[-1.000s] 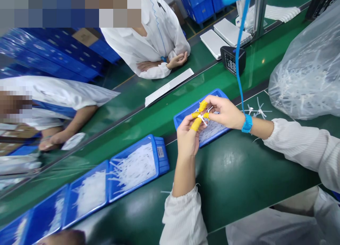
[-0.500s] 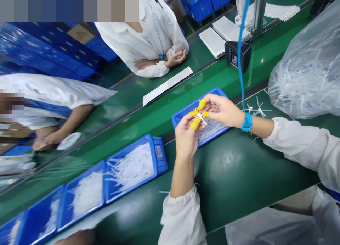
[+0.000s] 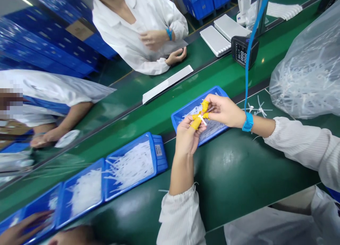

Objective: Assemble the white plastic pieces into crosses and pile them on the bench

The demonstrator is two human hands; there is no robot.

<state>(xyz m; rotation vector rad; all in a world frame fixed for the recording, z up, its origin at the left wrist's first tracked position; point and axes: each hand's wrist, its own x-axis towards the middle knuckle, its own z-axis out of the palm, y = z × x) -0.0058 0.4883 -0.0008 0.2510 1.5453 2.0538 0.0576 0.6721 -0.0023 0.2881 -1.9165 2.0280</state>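
Yellow tape wraps the thumb and index fingertips of both hands. My left hand (image 3: 186,135) is closed, pinching a small white strip piece (image 3: 203,121) with crossing arms. My right hand (image 3: 224,111) meets it from the right, its taped fingertips closed on the same piece. Fingers hide most of the piece's middle. Both hands hover over a blue bin (image 3: 196,101) holding loose white strips. Right of my right wrist, which wears a blue band (image 3: 247,122), joined star-shaped strip pieces (image 3: 261,108) lie on the green table.
Blue bins (image 3: 160,153) of white strips line the left, with another person's hand (image 3: 28,226) in one. A clear bag (image 3: 305,74) of strip pieces stands right. A blue cord (image 3: 248,71) hangs near a digital display (image 3: 243,50). Two people in white coats sit across.
My hands stay nearly in place, the fingertips drawn slightly closer around the white piece. A co-worker's hand has come into a lower-left bin. The person opposite has raised one hand.
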